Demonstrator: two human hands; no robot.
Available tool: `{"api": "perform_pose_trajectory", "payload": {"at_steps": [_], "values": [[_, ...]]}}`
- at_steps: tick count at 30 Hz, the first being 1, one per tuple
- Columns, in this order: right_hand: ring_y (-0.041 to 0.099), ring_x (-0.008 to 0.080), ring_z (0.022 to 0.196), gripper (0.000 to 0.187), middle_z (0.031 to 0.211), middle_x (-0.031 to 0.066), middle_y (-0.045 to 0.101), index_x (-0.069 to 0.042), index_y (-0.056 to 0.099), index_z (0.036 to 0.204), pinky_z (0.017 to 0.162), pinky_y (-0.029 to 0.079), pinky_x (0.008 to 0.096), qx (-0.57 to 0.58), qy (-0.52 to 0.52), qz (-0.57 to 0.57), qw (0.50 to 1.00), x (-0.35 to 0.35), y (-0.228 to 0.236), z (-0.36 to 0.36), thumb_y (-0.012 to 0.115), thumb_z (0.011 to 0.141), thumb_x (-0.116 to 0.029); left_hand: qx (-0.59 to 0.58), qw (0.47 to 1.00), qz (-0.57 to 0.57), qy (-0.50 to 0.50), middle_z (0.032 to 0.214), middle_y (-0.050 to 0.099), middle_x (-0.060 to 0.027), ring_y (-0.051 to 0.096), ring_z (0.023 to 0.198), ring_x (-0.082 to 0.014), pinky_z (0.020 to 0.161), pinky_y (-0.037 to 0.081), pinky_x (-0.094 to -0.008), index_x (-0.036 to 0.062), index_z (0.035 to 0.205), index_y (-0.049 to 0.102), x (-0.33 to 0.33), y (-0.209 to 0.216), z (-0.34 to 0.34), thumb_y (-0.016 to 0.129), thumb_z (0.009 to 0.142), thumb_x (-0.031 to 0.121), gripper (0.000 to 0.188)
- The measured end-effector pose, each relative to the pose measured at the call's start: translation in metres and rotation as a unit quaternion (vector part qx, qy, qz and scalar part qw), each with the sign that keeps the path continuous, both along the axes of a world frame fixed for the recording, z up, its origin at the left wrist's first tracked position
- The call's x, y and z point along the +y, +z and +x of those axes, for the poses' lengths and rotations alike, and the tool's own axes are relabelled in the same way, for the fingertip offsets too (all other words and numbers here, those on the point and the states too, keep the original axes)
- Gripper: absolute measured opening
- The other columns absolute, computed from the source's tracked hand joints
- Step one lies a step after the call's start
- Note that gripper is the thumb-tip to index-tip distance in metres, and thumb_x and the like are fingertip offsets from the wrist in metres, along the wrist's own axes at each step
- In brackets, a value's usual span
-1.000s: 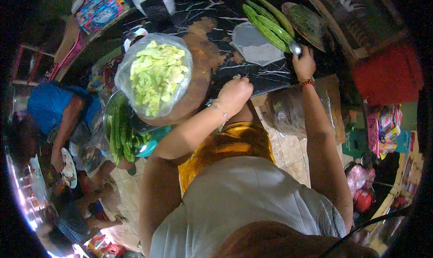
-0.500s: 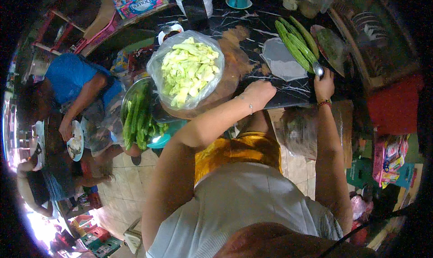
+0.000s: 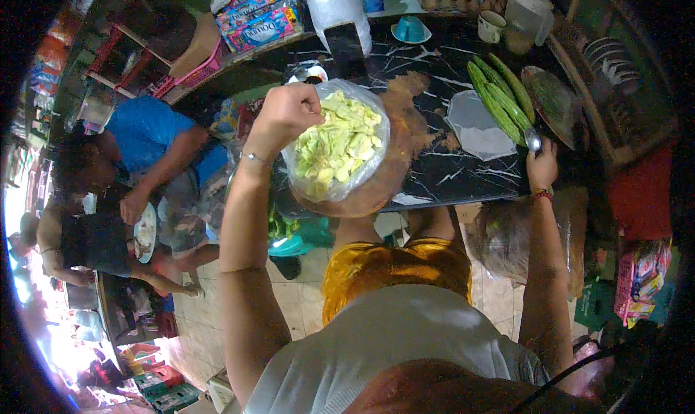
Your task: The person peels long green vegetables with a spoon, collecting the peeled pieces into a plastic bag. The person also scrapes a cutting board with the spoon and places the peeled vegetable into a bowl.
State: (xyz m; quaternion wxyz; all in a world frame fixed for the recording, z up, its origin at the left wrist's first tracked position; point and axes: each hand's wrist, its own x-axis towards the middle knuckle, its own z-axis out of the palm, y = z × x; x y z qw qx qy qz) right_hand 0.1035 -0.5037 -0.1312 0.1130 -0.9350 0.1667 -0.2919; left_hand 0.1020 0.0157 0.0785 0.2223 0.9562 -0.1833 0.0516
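Note:
My right hand [image 3: 541,169] is closed around a metal spoon [image 3: 532,140], whose bowl is beside the lower ends of several long green gourds [image 3: 499,99]. They lie on the right of the dark marbled table, partly over a pale grey plastic sheet [image 3: 474,128]. On the left, my left hand [image 3: 289,113] is above the edge of a clear plastic bag [image 3: 300,182] full of cut pale-green vegetable pieces [image 3: 344,139]. Its fingers are curled closed; whatever may be inside them is hidden. Beneath the bag is a round brown wooden board [image 3: 397,171].
A covered oval dish [image 3: 554,99] is right of the gourds. A teal bowl [image 3: 410,29] and a cup [image 3: 491,26] stand at the back. Near the bag's far side is a small white dish [image 3: 310,74]. A person in blue [image 3: 156,128] holds a plate [image 3: 146,233] at left.
My left hand has moved from the table's front edge leftward to above the bag. The right hand keeps the spoon beside the gourds. The whole view has shifted.

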Motion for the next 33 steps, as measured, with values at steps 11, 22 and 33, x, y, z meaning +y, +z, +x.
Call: {"api": "perform_pose_trajectory", "payload": {"at_steps": [11,22,33], "values": [[0.060,0.0417,0.103,0.047,0.126,0.0207,0.055,-0.012,0.052,0.128,0.083,0.052,0.0496,0.070,-0.012,0.040,0.997,-0.008,0.001,0.000,0.062,0.084,-0.025,0.081,0.994,-0.073,0.029,0.079,0.069,-0.0130,0.066,0.074,-0.0203,0.070,0.052,-0.0306,0.0028,0.095,0.071,0.015,-0.004,0.026,0.068,0.078,0.013,0.020],[0.059,0.0426,0.105,0.048,0.126,0.0213,0.054,-0.009,0.052,0.127,0.085,0.051,0.0495,0.067,-0.008,0.032,0.997,-0.006,0.001,0.003,0.063,0.083,-0.027,-0.070,0.988,0.077,0.114,0.097,0.065,-0.0196,0.062,0.095,-0.0366,0.083,0.048,-0.0429,0.0008,0.091,0.066,0.016,-0.028,0.073,0.061,0.085,0.018,0.019],[0.063,0.0433,0.093,0.046,0.110,0.0215,0.061,-0.010,0.055,0.121,0.080,0.052,0.0508,0.057,-0.001,0.071,0.996,0.000,0.004,-0.001,0.065,0.081,-0.030,-0.108,0.991,0.013,0.075,0.100,0.066,-0.0169,0.063,0.094,-0.0327,0.085,0.049,-0.0391,0.0041,0.100,0.068,0.008,-0.022,0.072,0.075,0.076,0.019,0.030]]}}
